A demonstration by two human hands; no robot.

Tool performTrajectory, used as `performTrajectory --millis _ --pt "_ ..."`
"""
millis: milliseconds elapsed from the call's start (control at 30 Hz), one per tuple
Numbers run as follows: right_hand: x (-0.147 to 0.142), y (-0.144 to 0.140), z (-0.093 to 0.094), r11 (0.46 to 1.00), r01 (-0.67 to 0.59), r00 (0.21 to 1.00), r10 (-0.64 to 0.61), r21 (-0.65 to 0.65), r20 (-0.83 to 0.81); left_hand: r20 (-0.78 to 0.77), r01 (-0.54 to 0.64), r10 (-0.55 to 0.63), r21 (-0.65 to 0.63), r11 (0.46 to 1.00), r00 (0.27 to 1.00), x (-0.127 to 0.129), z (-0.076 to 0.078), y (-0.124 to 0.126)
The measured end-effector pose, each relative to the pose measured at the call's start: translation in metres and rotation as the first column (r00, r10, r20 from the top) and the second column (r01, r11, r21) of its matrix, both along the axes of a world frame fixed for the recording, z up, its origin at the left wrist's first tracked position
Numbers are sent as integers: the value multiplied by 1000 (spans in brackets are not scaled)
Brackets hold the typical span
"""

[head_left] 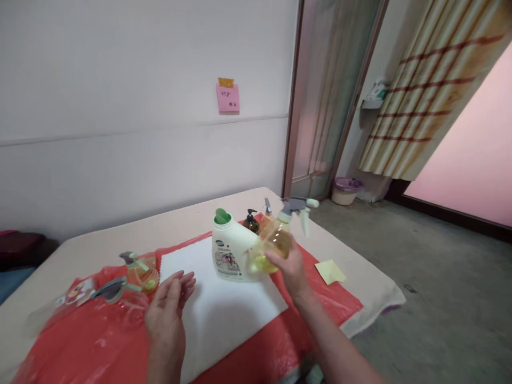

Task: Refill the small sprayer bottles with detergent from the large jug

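Observation:
My right hand (295, 269) is wrapped round a spray bottle (280, 239) of yellow liquid with a grey and white trigger head. The bottle is slightly blurred and tilted, in front of the right side of a white detergent jug (229, 255) with a green spout. That jug stands upright on a white sheet (224, 320). To the left, my left hand (168, 306) hovers over the sheet's edge, fingers apart and holding nothing. Beside it are an orange-yellow spray bottle (143, 276) and a grey trigger head (110, 289) on red plastic (92, 346).
Behind the jug stand a dark pump bottle (251, 223) and another trigger-topped bottle (267, 216). A yellow paper note (330, 272) lies near the table's (376, 285) right side. The wall (140, 69) bears a pink note (228, 99). On the floor is a lined bin (344, 196).

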State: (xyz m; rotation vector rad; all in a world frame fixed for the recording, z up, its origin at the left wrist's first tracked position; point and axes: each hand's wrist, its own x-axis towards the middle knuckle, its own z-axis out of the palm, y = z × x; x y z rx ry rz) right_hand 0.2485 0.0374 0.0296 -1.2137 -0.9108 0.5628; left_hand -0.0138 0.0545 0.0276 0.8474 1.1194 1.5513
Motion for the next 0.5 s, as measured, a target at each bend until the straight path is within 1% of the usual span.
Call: performTrajectory --millis 33,100,133,167,233,333,433,500 --pt "15 7 -5 996 87 996 -86 -38 16 7 -6 6 -7 1000 1000 0 -2 2" --pt "43 25 -20 962 235 972 -228 -141 63 16 -5 5 -24 1000 1000 0 -5 5" --pt "57 35 -29 936 296 955 -283 -191 90 22 3 -2 -36 999 1000 1 -6 6" --pt "69 45 -39 914 331 943 -310 -235 119 28 9 -8 -49 999 1000 1 -7 7" --pt "89 64 -59 885 358 932 -317 -298 178 35 24 -22 -72 997 999 3 -8 7" --pt "106 87 -84 869 359 925 -283 -339 255 35 28 -26 -75 997 999 7 -7 6" --pt "114 103 -101 859 364 915 -258 -360 310 32 29 -27 -69 997 999 11 -4 6" --pt "115 108 -106 852 381 903 -261 -359 340 32 38 -36 -68 997 999 13 -3 7"
